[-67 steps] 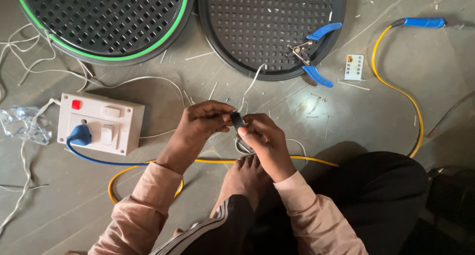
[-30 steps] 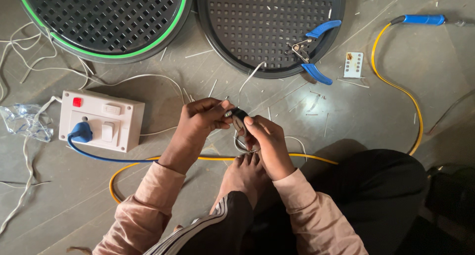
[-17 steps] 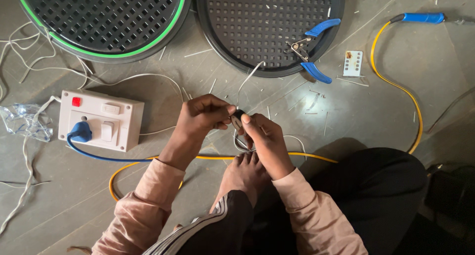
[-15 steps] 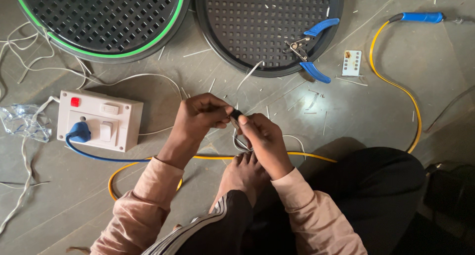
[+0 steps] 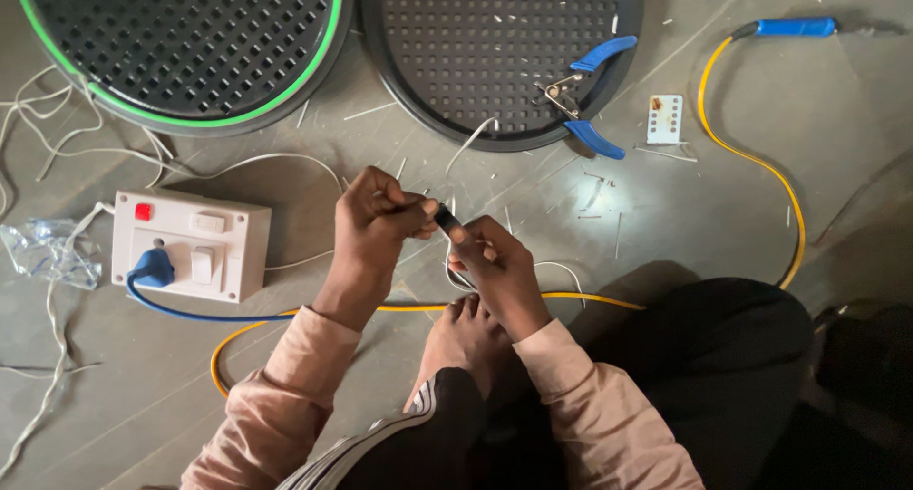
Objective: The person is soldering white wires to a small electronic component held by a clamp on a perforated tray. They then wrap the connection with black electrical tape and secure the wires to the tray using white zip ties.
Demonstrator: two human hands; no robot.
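Observation:
My left hand [image 5: 376, 214] and my right hand [image 5: 496, 269] meet over the floor, both pinching a small dark part [image 5: 445, 220] joined to a thin white wire [image 5: 456, 273] that loops down under my right hand. Both hands have their fingers closed on that part. My bare foot [image 5: 466, 330] rests just below the hands. What the part is exactly stays too small to tell.
A white switch box [image 5: 190, 245] with a blue plug [image 5: 152, 267] lies at left. Two round black perforated covers [image 5: 181, 34] [image 5: 485, 43] lie at the top, blue-handled pliers [image 5: 588, 96] on the right one. A yellow cable [image 5: 761, 167] curves at right; a small white board [image 5: 664, 119]; a crumpled plastic bag [image 5: 43, 252].
Both hands stayed together on the small part, with only slight shifts of the fingers; the right hand has rolled a little. Nothing else on the floor moved.

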